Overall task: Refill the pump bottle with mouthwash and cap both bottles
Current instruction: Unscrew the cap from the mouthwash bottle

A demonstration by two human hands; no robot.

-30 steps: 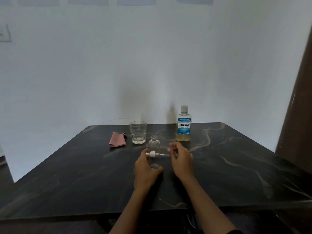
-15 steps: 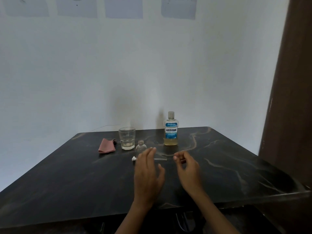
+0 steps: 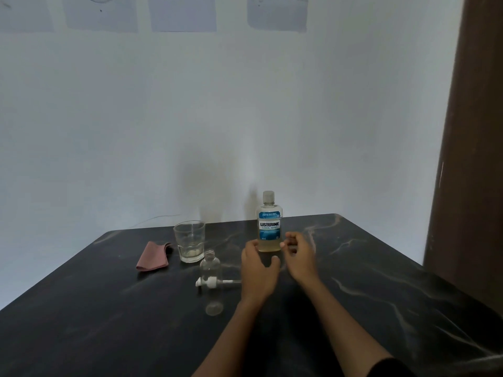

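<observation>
A clear, empty pump bottle (image 3: 211,278) stands uncapped on the dark table (image 3: 109,308). Its white pump head (image 3: 211,282) lies on the table behind it, tube pointing right. The mouthwash bottle (image 3: 269,223), capped and with yellowish liquid low in it, stands further back. My left hand (image 3: 258,270) hovers just left of and in front of the mouthwash bottle, fingers loosely extended, holding nothing. My right hand (image 3: 299,254) is just right of the bottle, fingers loosely curled and empty. Neither hand touches the bottle.
A drinking glass (image 3: 189,241) stands behind the pump bottle on the left, with a folded pink cloth (image 3: 153,256) to its left. A brown door or panel (image 3: 473,131) rises at the right. A white wall lies behind the table.
Both hands let go of the pump head and left it on the table by the pump bottle. They moved right and back to either side of the mouthwash bottle. The camera view shifted.
</observation>
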